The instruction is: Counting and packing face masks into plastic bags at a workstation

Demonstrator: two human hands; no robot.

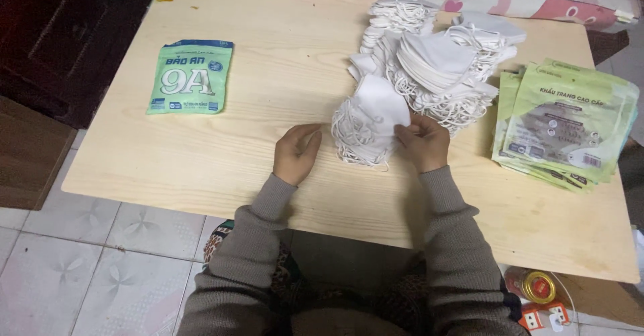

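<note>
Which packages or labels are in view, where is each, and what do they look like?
Single pouch: lying flat on the table's far left, rectangular, green with a blue top band and white print.
Stack of pouches: table's right edge, fanned flat, pale green with clear windows.
Small round tin: on the floor lower right, red with a yellow lid.

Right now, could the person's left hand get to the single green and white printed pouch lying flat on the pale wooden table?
Probably yes. The left hand rests on the pale wooden table, and only bare tabletop lies between it and the green and white pouch. The pouch sits further out to the left, so it would take a stretch.
</note>
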